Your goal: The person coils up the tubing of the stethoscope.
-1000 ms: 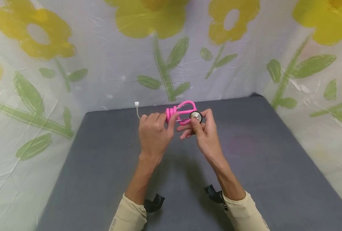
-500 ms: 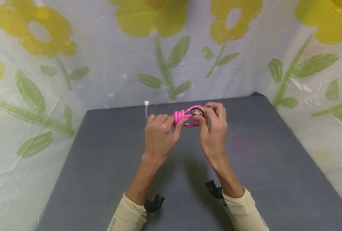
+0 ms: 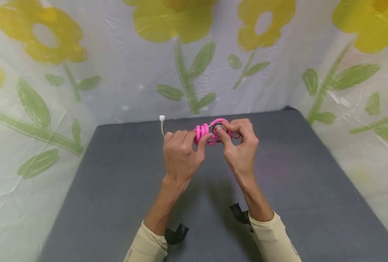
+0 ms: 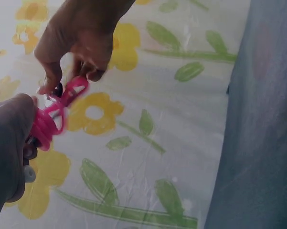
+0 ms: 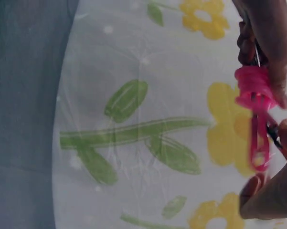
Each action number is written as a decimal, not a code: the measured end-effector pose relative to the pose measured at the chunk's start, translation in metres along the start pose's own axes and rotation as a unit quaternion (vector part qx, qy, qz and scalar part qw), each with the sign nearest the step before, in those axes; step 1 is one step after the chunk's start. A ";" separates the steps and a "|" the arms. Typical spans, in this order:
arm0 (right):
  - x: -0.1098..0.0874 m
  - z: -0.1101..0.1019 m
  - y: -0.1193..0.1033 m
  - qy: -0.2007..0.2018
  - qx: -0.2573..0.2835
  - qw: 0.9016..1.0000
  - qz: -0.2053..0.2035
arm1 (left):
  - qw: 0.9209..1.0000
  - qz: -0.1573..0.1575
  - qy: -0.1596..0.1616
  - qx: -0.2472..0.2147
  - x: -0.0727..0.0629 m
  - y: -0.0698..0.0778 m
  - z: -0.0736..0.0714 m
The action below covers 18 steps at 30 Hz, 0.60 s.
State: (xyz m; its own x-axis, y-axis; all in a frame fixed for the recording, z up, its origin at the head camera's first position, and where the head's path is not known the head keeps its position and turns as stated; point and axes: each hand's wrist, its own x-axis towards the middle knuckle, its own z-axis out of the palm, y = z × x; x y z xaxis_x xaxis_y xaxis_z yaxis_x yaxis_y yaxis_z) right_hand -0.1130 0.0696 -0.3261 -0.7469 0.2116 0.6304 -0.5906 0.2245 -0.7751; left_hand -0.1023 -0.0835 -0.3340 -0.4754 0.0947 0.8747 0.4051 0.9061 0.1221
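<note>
A stethoscope with pink tubing [image 3: 202,133] wound in several turns is held up above the table between both hands. My left hand [image 3: 182,154] grips the metal ear tubes and the wound part, its thumb lying along the coils. One white ear tip [image 3: 162,118] sticks up past that hand's far side. My right hand [image 3: 243,149] pinches the round metal chest piece [image 3: 219,128] with its dark rim between thumb and forefinger, over the pink loop. In the left wrist view, the pink loop [image 4: 77,88] reaches out from the coils [image 4: 44,129]. The right wrist view shows the coils [image 5: 254,86] too.
A dark grey cloth covers the table [image 3: 122,189] below the hands. Behind it and at both sides hangs a pale sheet [image 3: 122,72] printed with yellow flowers. Black straps [image 3: 177,234] hang at the cuffs of the cream sleeves [image 3: 146,243].
My right hand has turned, its once spread fingers now bent at the chest piece. The left hand with the stethoscope shifted right, then slightly back left.
</note>
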 end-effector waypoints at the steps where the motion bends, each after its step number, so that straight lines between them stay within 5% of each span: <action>1: 0.000 0.000 0.000 -0.006 0.028 0.999 0.019 | 1.000 0.000 0.004 0.002 0.000 0.000 -0.001; 7: 0.010 -0.007 -0.002 -0.084 0.123 0.977 0.152 | 0.999 0.033 0.010 0.009 0.000 -0.002 -0.001; 14: 0.014 -0.011 0.007 -0.099 -0.023 0.987 0.121 | 0.998 0.062 -0.011 0.006 0.001 -0.012 0.002; 18: 0.011 -0.012 0.012 -0.088 -0.045 0.989 0.108 | 0.996 0.084 -0.025 -0.002 0.002 -0.019 0.003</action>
State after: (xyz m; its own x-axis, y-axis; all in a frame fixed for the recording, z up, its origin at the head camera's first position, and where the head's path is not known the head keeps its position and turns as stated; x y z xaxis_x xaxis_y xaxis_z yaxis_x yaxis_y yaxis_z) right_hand -0.1251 0.0861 -0.3281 -0.8986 0.0977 0.4277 -0.3880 0.2783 -0.8787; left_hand -0.1133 -0.0988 -0.3366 -0.4390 0.2658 0.8583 0.4850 0.8742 -0.0227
